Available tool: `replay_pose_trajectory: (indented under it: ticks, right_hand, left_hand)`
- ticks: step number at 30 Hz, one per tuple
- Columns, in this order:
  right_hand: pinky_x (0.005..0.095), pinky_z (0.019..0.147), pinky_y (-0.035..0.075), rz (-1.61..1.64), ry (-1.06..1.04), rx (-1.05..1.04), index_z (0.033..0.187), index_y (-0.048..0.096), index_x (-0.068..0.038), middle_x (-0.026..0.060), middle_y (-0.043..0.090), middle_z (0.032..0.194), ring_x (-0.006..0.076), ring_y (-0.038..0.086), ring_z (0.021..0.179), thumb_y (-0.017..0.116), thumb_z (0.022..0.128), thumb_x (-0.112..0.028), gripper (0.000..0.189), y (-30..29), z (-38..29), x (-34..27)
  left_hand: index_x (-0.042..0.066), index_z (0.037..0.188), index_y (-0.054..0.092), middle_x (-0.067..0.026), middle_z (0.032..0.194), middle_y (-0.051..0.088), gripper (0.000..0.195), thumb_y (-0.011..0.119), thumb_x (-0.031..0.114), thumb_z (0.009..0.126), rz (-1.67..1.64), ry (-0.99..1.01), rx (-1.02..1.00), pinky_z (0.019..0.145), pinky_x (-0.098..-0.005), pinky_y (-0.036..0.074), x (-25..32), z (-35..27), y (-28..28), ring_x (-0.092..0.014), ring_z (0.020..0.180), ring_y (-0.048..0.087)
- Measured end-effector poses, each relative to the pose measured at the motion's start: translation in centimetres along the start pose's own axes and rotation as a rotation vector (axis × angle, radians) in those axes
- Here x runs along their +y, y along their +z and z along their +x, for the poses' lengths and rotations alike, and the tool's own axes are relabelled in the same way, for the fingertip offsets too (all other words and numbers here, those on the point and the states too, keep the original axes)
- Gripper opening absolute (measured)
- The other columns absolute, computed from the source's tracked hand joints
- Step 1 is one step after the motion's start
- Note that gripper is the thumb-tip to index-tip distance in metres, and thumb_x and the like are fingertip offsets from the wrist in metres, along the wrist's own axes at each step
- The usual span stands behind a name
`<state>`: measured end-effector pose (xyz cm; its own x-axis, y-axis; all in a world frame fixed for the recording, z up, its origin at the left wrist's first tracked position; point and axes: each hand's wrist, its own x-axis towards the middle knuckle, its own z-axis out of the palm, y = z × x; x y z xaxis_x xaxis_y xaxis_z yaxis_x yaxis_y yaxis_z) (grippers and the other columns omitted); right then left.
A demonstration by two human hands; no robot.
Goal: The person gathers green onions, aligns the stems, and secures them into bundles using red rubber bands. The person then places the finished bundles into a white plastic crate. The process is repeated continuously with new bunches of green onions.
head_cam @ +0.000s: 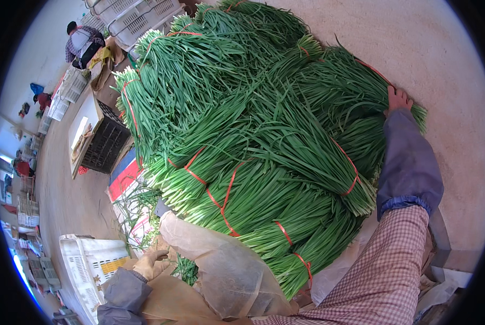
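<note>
A large heap of garlic chives [226,122], tied in bundles with red bands, lies before me. My right hand [399,99], bare below a purple oversleeve, grips the stem end of a bundle [364,77] at the heap's far right, close to its red band. One bundle [307,138] lies across the top of the others, its pale stems toward me. At the lower left, my left hand [151,264] wears a beige glove and holds nothing, its fingers apart. It is near my covered leg [226,268] and a few loose chives [185,269].
A white plastic crate [92,268] stands beside my left hand. Farther left, a board [81,132] rests against a black crate [106,140]. Loose leaves litter a printed sheet [124,183]. White crates [132,20] and a bent-over person [83,44] are beyond. A pale wall [429,53] borders the right.
</note>
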<state>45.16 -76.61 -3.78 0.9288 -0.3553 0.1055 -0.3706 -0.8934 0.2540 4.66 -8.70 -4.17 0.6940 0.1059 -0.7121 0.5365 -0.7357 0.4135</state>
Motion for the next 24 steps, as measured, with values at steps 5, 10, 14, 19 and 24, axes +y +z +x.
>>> replay_pose_trajectory:
  ticks: [5, 10, 14, 19, 24]
  right_hand:
    - [0.0552, 0.098, 0.025, -0.005, -0.061, 0.178, 0.116, 0.037, -0.015, 0.0132, 0.048, 0.120, 0.0314, 0.046, 0.114, 0.073, 0.065, -0.009, 0.063, -0.6, -1.1, 1.1]
    - [0.0429, 0.087, 0.044, 0.621, -0.113, 0.048, 0.109, 0.050, -0.005, 0.0145, 0.062, 0.099, 0.0301, 0.060, 0.093, 0.067, 0.065, -0.002, 0.047, -11.1, -8.1, -2.4]
    - [0.0360, 0.083, 0.048, 1.523, -0.501, -0.136, 0.114, 0.054, 0.002, 0.0130, 0.064, 0.101, 0.0239, 0.061, 0.093, 0.072, 0.066, -0.008, 0.052, -16.2, -14.9, -7.5]
    - [0.0333, 0.088, 0.047, 2.048, -0.720, -0.715, 0.114, 0.056, 0.004, 0.0119, 0.064, 0.106, 0.0203, 0.062, 0.093, 0.067, 0.078, -0.010, 0.041, -25.5, -31.0, -18.4]
    - [0.0337, 0.092, 0.044, 2.083, -0.807, -1.007, 0.119, 0.051, 0.001, 0.0114, 0.059, 0.113, 0.0203, 0.056, 0.102, 0.070, 0.078, -0.016, 0.048, -29.2, -48.6, -27.8]
  left_hand:
    - [-0.002, 0.118, 0.054, -0.0156, 0.105, 0.064, 0.042, 0.066, 0.014, 0.081, 0.097, 0.305, 0.030, 0.086, -0.0321, 0.049, 4.1, 0.9, 0.8, -0.022, 0.099, 0.062]
    - [0.003, 0.116, 0.057, -0.0166, 0.102, 0.064, 0.037, 0.063, 0.019, 0.083, 0.071, 0.447, 0.202, 0.086, -0.0342, 0.047, 9.3, -2.8, 0.2, -0.029, 0.098, 0.062]
    - [0.003, 0.119, 0.056, -0.0153, 0.107, 0.064, 0.041, 0.062, 0.024, 0.084, -0.117, 0.646, 0.130, 0.090, -0.0341, 0.045, 14.6, -5.4, -1.0, -0.027, 0.104, 0.059]
    - [-0.002, 0.131, 0.042, -0.0180, 0.128, 0.050, 0.068, 0.059, 0.044, 0.085, -0.419, 0.797, 0.184, 0.099, -0.0359, 0.037, 15.3, -7.3, -4.3, -0.025, 0.119, 0.048]
    - [0.002, 0.134, 0.037, -0.0127, 0.127, 0.051, 0.077, 0.071, 0.041, 0.077, -0.696, 0.793, -0.022, 0.100, -0.0347, 0.037, 7.4, -13.2, -9.6, -0.022, 0.116, 0.048]
